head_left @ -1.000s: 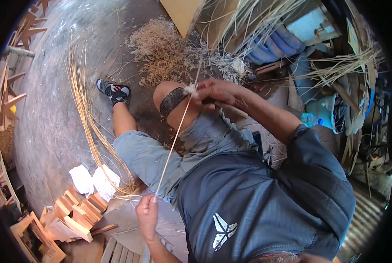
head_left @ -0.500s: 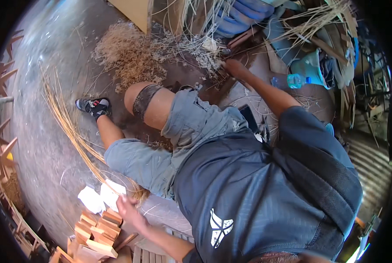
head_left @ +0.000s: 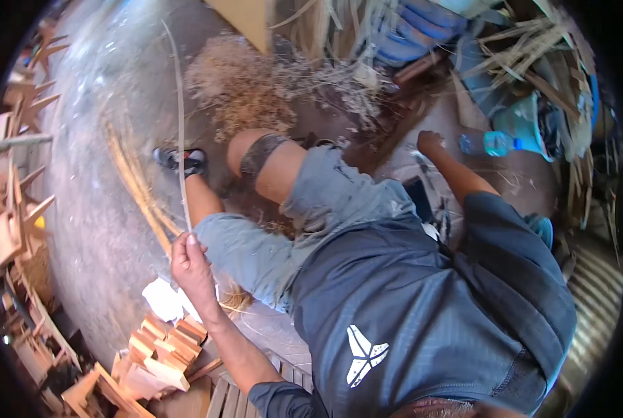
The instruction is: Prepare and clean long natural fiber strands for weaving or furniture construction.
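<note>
My left hand (head_left: 191,261) is closed in a pinch on one end of a long, thin, pale rattan strip (head_left: 180,118). The strip rises from my fingers past my shoe toward the top of the view. Beyond that hand, a bundle of yellowish rattan strips (head_left: 132,184) lies on the floor. White paper (head_left: 162,299) is just below the hand. My right hand (head_left: 431,143) is closed, raised beside the clear plastic bottle (head_left: 498,143). What it holds, if anything, cannot be made out. A dark phone (head_left: 417,196) lies near my right thigh.
A heap of curly shavings (head_left: 245,94) covers the floor ahead of my knees. Cut wooden blocks (head_left: 164,348) are stacked at the lower left. On the right stands a pale blue bucket (head_left: 524,122), with loose strips (head_left: 527,49) behind it. Wooden frames (head_left: 19,216) line the far left.
My left hand has moved up from the white paper and now holds a pale rattan strip upward. My right hand has drawn back from the shavings toward the bottle. The view has shifted.
</note>
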Available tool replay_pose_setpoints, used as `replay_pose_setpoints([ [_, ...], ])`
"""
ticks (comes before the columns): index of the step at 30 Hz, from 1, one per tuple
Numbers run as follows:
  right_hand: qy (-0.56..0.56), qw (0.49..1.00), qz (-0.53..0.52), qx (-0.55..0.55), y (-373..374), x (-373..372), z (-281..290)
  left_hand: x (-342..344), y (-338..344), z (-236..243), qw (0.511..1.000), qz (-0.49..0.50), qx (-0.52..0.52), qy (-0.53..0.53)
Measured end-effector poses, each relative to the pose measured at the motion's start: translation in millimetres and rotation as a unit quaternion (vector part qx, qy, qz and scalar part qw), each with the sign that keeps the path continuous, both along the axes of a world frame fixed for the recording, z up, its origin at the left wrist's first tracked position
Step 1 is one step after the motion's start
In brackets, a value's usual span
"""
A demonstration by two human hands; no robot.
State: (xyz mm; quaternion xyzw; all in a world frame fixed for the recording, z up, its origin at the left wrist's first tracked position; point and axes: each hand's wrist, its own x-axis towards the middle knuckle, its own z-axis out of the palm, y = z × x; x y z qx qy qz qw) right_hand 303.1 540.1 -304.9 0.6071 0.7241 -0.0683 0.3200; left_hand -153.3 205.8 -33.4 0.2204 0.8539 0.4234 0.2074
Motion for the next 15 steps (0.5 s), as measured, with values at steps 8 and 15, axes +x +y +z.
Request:
replay_pose_setpoints([
  [8, 0.632, 0.633, 0.446, 0.034, -104.9, -323.4, 326.5, -9.2, -0.1, 110.8, 0.895, -0.243, -0.12, 0.353],
  [15, 0.621, 0.62, 0.353, -0.323, -190.5, -434.9, 374.6, -96.5, -110.5, 196.7, 0.927, -0.123, -0.152, 0.32],
])
